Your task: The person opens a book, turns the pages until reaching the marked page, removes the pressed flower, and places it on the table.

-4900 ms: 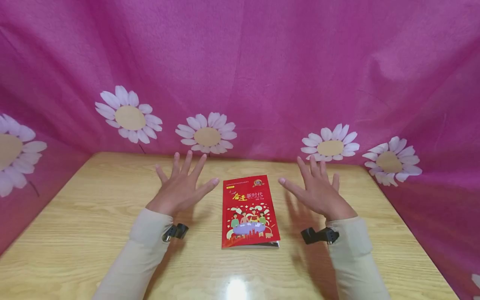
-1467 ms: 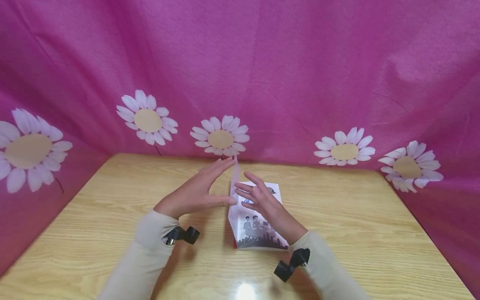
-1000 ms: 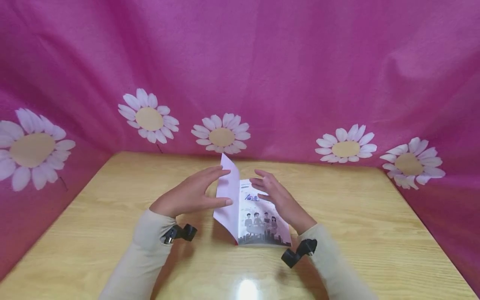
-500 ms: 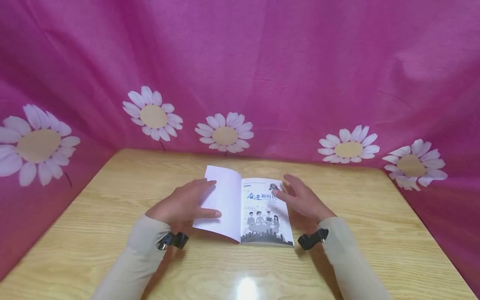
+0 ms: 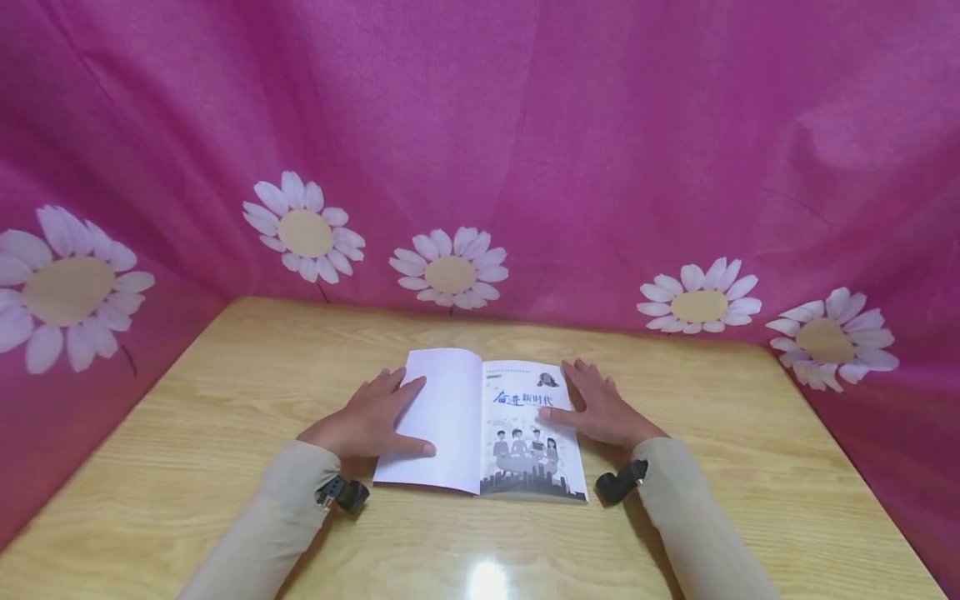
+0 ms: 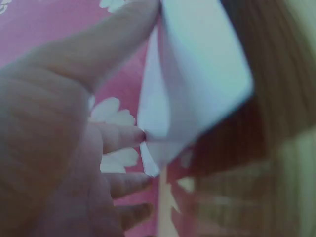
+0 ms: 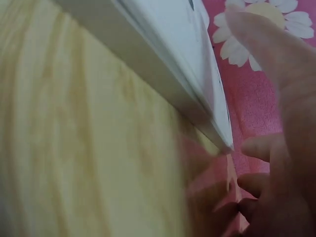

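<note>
Your left hand (image 5: pixel 366 423) and right hand (image 5: pixel 606 412) sit at the outer edges of the book (image 5: pixel 465 425), which lies spread on the bench (image 5: pixel 187 433) between them. Fingers reach forward, loosely parted, gripping nothing; each thumb points inward over the paper. Wood extends to either side and, past the book, a strip runs to the pink curtain (image 5: pixel 525 150).

Smooth, matt paper page (image 5: pixel 446 408) under my left thumb (image 5: pixel 415 446)
I see a glossy wood-grained table (image 5: pixel 187 467), dull cloth curtain (image 5: pixel 570 150).
</note>
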Demonstrator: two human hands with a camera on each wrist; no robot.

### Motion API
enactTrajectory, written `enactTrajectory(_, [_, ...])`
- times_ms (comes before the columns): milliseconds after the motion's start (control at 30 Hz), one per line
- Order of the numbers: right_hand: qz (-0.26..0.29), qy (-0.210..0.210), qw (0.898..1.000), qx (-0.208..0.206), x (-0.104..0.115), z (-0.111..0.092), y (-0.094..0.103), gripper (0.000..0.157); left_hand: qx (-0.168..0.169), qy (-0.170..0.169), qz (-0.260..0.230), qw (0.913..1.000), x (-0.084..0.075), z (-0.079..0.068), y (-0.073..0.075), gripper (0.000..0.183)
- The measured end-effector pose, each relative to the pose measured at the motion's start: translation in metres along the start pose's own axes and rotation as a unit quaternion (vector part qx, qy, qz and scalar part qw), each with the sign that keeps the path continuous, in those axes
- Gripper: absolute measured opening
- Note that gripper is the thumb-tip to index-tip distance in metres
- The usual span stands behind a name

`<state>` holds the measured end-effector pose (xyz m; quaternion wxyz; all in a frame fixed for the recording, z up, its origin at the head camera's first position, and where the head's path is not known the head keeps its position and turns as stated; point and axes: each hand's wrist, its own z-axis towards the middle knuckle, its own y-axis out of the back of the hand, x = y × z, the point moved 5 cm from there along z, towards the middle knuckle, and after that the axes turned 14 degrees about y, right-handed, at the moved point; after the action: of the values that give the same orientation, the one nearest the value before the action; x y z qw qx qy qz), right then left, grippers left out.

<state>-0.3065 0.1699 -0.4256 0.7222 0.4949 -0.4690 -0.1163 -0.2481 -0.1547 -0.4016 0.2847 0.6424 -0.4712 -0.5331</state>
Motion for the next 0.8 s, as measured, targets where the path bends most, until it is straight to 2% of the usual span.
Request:
enactTrajectory(233, [-0.015,0.004,1.0,-0.007,-0.008,-0.001,-0.004,0.103,-0.002,-0.019,-0.016,0.9997,0.008,0.009,-0.008,0.11])
enactTrajectory(500, [-0.036,-0.001,0.999,-0.003,-0.009,-0.001,-0.008,0.108,0.0,-0.014,-0.051,0.9986,0.017,0.013,-0.016,0.11])
enactTrajectory(800, [-0.048,-0.004,0.999,-0.012,-0.012,-0.002,-0.007,0.112,-0.041,-0.069,-0.059,0.995,0.02,0.013,-0.019,0.101])
